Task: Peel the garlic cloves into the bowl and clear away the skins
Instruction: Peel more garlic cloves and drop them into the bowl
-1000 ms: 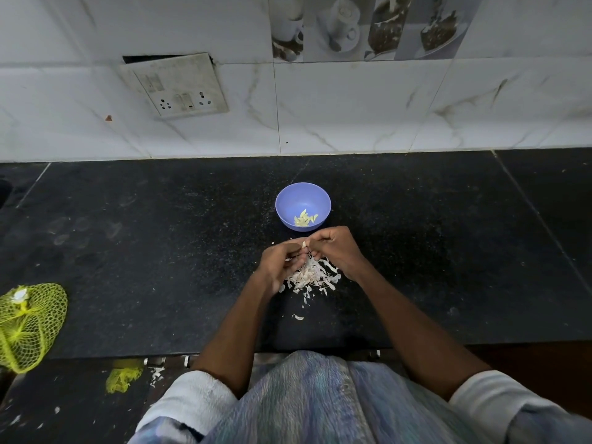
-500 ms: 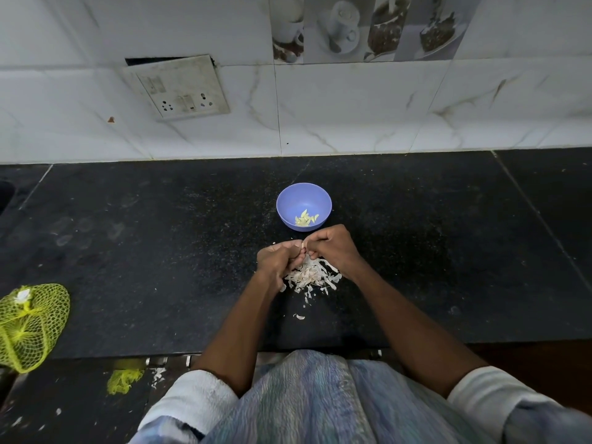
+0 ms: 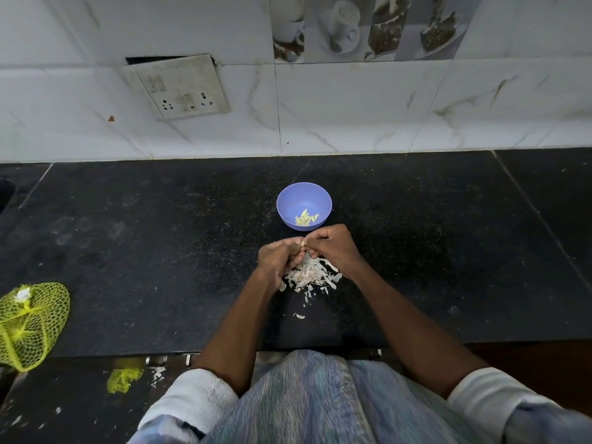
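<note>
Above a heap of skins on a dark counter, a person works a garlic clove between both hands, the left hand and right hand curled and pinching it from either side. The bowl sits just beyond the hands and holds a few peeled cloves. Peeling appears well under way but unfinished: the clove in hand looks partly skinned and has yet to reach the bowl. Clearing away has not begun; the skins lie just nearer the person than the bowl, with a stray flake nearer still. Whether any unpeeled cloves remain elsewhere cannot be told. A yellow net bag lies far left of the bowl.
</note>
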